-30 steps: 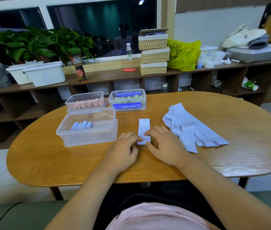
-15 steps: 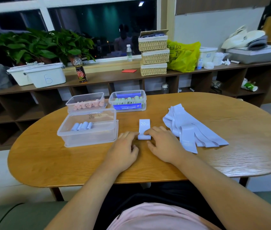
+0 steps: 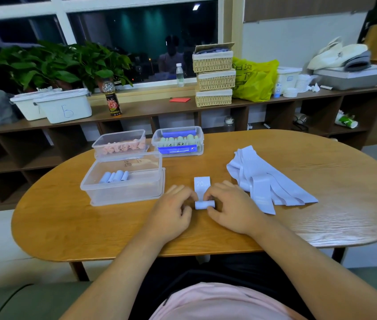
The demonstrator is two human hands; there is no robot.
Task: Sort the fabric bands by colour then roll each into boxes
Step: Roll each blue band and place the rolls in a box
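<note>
A pale blue fabric band (image 3: 202, 192) lies on the table in front of me, its near end rolled into a small cylinder and its flat far end printed "20". My left hand (image 3: 174, 210) pinches the roll's left end and my right hand (image 3: 231, 206) pinches its right end. A loose pile of pale blue bands (image 3: 261, 179) lies just right of my right hand. The near clear box (image 3: 122, 192) holds several rolled pale blue bands (image 3: 114, 177). Behind it, one clear box (image 3: 119, 143) holds pink rolls and another (image 3: 178, 140) holds green and dark blue rolls.
The oval wooden table (image 3: 321, 215) has bare surface to the right and along its front edge. Behind it runs a low shelf unit (image 3: 136, 109) carrying white bins, a bottle, stacked wicker baskets (image 3: 214, 76) and a yellow bag, under a dark window with plants.
The band's near end has been rolled up further, so the flat part is shorter. Both hands have shifted slightly forward with the roll, fingers curled on its ends.
</note>
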